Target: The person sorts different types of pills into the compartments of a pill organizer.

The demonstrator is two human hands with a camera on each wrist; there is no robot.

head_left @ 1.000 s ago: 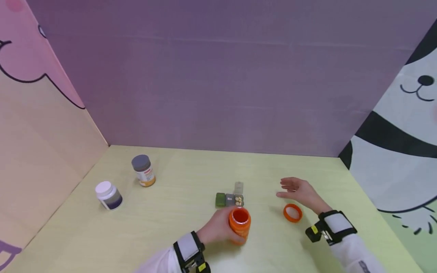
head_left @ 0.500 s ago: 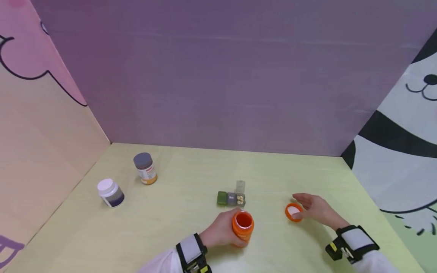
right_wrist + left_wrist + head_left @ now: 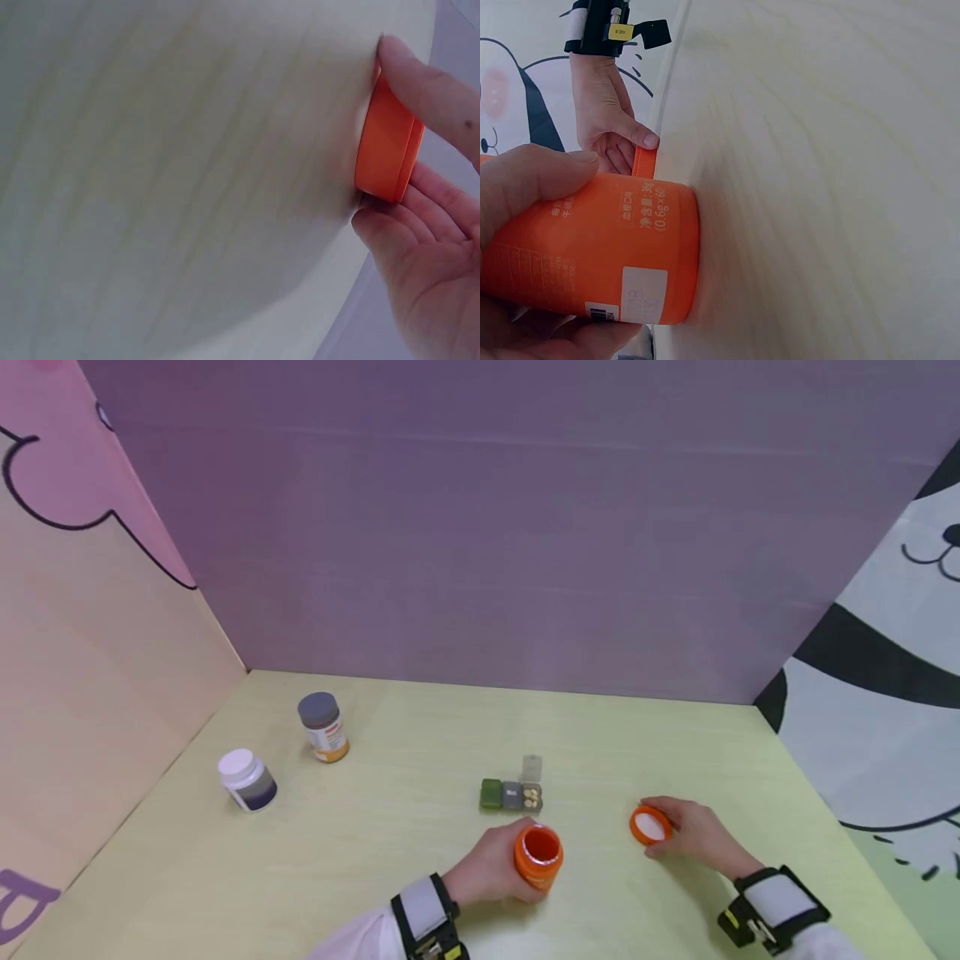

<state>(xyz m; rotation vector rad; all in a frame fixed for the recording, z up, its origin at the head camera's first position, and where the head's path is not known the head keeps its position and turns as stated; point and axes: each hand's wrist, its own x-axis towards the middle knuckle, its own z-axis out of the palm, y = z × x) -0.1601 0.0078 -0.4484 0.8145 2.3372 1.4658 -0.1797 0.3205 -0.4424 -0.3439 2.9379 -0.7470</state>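
Note:
My left hand [image 3: 491, 864] grips an uncapped orange bottle [image 3: 537, 873], its round mouth facing up. Pale printing and a white sticker show on the bottle's side in the left wrist view, its base close to the table. Further right, my right hand [image 3: 701, 837] pinches an orange lid [image 3: 649, 827] by the rim, thumb and fingers on opposite sides. The lid lies with its white inside up; its edge is at the tabletop in the right wrist view. Behind the bottle sits a small pill organizer [image 3: 512, 796] with its right compartment's clear flap [image 3: 532, 768] raised and pale pills inside.
At the back left stand a bottle with a grey cap [image 3: 322, 727] and a white bottle [image 3: 247, 779] with a dark lower label. Purple, pink and panda-printed panels rise around the pale wooden table [image 3: 420, 735].
My right hand has come down to the lid and now pinches its rim. The left hand keeps hold of the orange bottle. The head view has shifted slightly.

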